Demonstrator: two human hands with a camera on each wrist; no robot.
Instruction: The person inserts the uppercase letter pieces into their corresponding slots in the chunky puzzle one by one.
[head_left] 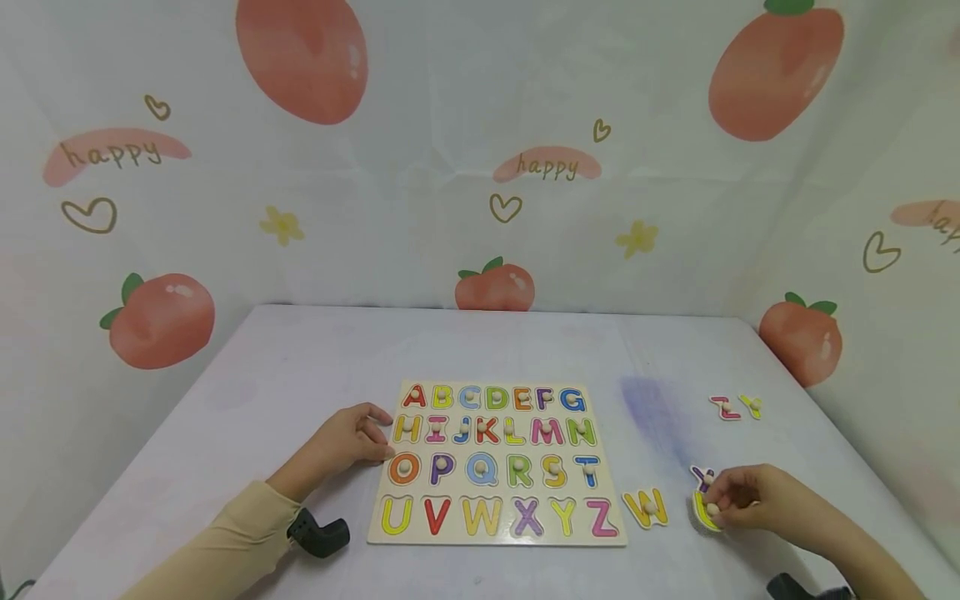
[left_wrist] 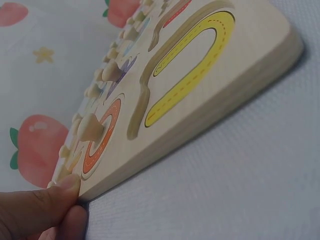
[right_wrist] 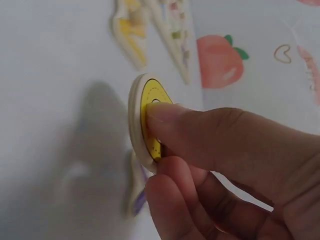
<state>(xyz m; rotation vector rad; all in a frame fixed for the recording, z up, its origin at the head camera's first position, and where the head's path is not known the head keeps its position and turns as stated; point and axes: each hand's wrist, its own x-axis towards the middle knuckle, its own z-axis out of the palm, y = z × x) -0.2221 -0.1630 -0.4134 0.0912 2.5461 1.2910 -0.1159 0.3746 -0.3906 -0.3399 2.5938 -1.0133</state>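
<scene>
A wooden alphabet puzzle board (head_left: 498, 493) lies flat on the table. Knobbed letters fill its upper three rows; U to Z in the bottom row are bare recesses. At the board's left edge, my left hand (head_left: 341, 442) grips it between thumb (left_wrist: 67, 185) and fingers. To the right of the board, my right hand (head_left: 772, 504) pinches a yellow letter U piece (right_wrist: 159, 92), tilted on edge, its lower part hidden by the fingers. A purple letter X piece (head_left: 702, 477) lies just behind it, partly covered. Between board and right hand lies a yellow-orange letter W piece (head_left: 647, 508).
Farther back on the right lie a pink-red letter Z piece (head_left: 725, 407) and a yellow letter Y piece (head_left: 751, 407). A bluish stain (head_left: 656, 417) marks the white table (head_left: 315, 350). Behind it hangs a fruit-printed backdrop (head_left: 420, 208).
</scene>
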